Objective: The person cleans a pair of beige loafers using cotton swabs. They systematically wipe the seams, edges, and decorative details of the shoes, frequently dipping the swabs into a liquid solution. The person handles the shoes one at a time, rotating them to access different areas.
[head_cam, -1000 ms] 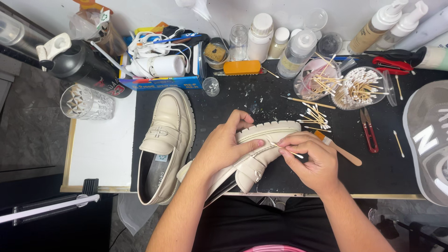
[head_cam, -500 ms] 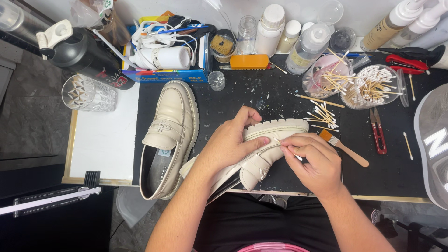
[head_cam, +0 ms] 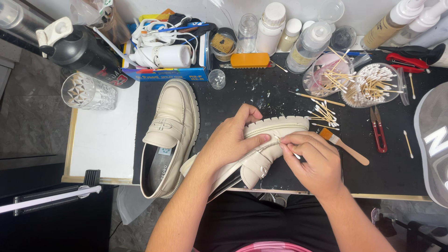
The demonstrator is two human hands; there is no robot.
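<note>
My left hand (head_cam: pixel 231 140) grips a cream loafer (head_cam: pixel 266 144) tipped on its side at the front edge of the black mat (head_cam: pixel 261 100), sole facing away from me. My right hand (head_cam: pixel 311 161) pinches a cotton swab (head_cam: pixel 290 151) and presses its tip against the shoe's upper near the sole seam. The matching cream loafer (head_cam: pixel 170 135) lies upright to the left, untouched.
Used cotton swabs (head_cam: pixel 322 115), a small wooden brush (head_cam: pixel 343 147) and red snips (head_cam: pixel 378 130) lie right of the shoe. Clear tubs of swabs (head_cam: pixel 371 86), bottles (head_cam: pixel 270 28), an orange brush (head_cam: pixel 249 60), a blue box (head_cam: pixel 165 72), a glass tumbler (head_cam: pixel 86 93) and a grey sneaker (head_cam: pixel 434 144) surround the mat.
My right hand has slid the swab a little left along the shoe's seam. The view shifted slightly; the left hand keeps its grip.
</note>
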